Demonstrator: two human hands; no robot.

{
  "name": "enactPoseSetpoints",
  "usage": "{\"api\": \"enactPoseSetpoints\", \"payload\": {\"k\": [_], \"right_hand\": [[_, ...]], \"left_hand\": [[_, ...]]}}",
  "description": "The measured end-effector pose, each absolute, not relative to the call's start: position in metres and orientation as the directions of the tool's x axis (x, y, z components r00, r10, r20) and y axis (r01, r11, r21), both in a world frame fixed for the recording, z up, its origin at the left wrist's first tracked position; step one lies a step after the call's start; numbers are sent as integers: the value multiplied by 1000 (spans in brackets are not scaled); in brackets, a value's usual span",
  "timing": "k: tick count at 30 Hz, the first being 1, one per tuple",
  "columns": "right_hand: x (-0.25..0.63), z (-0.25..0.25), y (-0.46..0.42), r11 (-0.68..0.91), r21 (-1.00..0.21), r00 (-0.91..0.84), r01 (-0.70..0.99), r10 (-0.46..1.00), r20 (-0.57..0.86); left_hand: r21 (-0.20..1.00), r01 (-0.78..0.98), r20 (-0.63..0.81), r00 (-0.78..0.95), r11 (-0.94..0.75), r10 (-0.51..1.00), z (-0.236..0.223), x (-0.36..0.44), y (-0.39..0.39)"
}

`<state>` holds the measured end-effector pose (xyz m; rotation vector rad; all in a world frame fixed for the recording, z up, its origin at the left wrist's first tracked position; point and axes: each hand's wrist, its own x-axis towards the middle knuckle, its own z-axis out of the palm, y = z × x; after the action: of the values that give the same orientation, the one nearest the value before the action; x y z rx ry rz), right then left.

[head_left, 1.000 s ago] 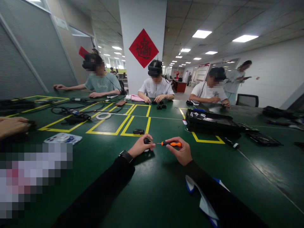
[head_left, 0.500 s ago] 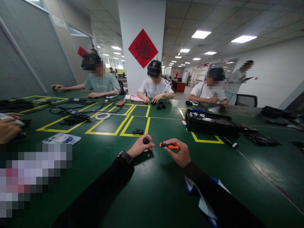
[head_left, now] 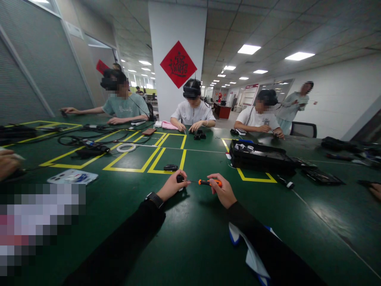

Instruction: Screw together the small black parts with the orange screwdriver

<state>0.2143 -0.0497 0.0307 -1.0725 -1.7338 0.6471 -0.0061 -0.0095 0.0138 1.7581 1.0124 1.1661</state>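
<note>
Left grip (head_left: 172, 186) sits near a black casing (head_left: 170, 167), apparently.

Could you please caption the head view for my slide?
Left hand holds a small black part; right hand, an orange-black screwdriver.

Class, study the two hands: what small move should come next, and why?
Perhaps the right hand should press the orange-and-black screwdriver gently toward the small black part in the left hand: its shaft points there, but whether they touch is unclear.
</note>
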Motion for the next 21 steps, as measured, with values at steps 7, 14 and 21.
{"api": "enactPoseSetpoints", "payload": {"k": [7, 14, 21], "right_hand": [[212, 33, -52, 510, -800, -147, 316, 860, 489], [201, 32, -55, 571, -797, -75, 194, 819, 568], [200, 32, -58, 506, -826, -84, 247, 861, 502]], "left_hand": [[931, 146, 285, 277, -334, 917, 12, -5, -9], [938, 128, 274, 298, -322, 915, 9, -6, -7], [951, 96, 257, 272, -292, 927, 11, -5, -9]]}}
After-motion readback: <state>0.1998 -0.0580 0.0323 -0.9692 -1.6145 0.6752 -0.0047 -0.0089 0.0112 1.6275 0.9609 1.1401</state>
